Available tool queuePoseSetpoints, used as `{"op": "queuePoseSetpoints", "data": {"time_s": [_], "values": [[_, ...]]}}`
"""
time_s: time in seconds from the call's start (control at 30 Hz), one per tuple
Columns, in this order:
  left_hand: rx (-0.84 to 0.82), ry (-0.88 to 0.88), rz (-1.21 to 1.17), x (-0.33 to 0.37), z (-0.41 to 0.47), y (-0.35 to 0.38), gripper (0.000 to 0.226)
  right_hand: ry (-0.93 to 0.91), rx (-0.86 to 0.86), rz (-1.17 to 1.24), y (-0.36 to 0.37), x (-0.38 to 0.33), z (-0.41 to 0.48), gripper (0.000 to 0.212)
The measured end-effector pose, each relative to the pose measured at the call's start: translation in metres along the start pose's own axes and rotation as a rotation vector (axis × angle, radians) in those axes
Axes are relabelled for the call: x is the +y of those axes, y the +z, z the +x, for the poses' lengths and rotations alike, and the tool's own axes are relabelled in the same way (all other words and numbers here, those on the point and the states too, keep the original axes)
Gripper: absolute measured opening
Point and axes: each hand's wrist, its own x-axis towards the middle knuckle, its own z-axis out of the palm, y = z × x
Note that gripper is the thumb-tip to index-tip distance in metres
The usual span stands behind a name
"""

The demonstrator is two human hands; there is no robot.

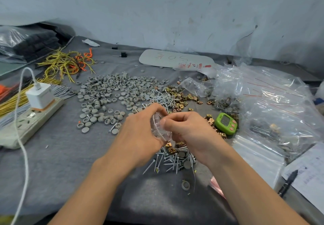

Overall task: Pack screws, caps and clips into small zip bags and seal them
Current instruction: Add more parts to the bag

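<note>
1. Left hand (140,135) and right hand (191,131) both curl onto one small clear zip bag (158,126), pinching it between them above the surface (70,163).
2. Best move, I'd say: flatten the mouth, then press the seal end to end.
3. Screws (172,161) heap at 6 o'clock, caps (105,95) at 10, clips (182,98) at 1.
4. Green timer (226,124) sits near at 3 o'clock, crowding the right hand.

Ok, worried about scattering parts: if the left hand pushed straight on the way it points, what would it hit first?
Probably the screw pile just beyond the left hand, which grips the zip bag; depth is unclear.
</note>
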Motion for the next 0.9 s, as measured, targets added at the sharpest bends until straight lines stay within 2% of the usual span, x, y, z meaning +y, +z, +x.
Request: {"op": "queuePoseSetpoints", "data": {"time_s": [0.1,0.17,0.2,0.27,0.33,0.4,0.5,0.67,0.9], "values": [[0.033,0.004,-0.060,0.000,0.000,0.001,0.044,0.009,0.030,0.077,0.003,0.000,0.002,0.020],[0.084,-0.031,-0.087,-0.003,0.001,-0.001,0.043,0.016,0.127,0.213,-0.005,-0.004,0.004,0.026],[0.120,-0.045,-0.105,-0.004,0.002,-0.003,0.043,0.005,0.206,0.150,-0.012,-0.007,0.005,0.026],[0.197,-0.063,-0.159,-0.007,0.002,-0.007,0.044,-0.032,0.302,-0.312,-0.024,-0.006,0.007,0.021],[0.245,-0.068,-0.182,-0.007,0.003,-0.011,0.045,-0.019,0.227,-0.756,-0.023,-0.002,0.006,0.015],[0.263,-0.071,-0.176,-0.008,0.002,-0.012,0.046,0.034,0.159,-0.992,-0.011,0.006,0.005,0.011],[0.258,-0.076,-0.152,-0.007,0.001,-0.013,0.044,0.058,0.238,-1.241,0.005,0.013,0.006,0.029],[0.227,-0.070,-0.109,-0.007,0.001,-0.011,0.045,0.111,0.203,-1.279,0.010,0.008,0.005,0.033],[0.216,-0.064,-0.086,-0.007,0.002,-0.005,0.049,0.144,0.166,-1.234,0.021,0.008,0.011,0.019]]}}
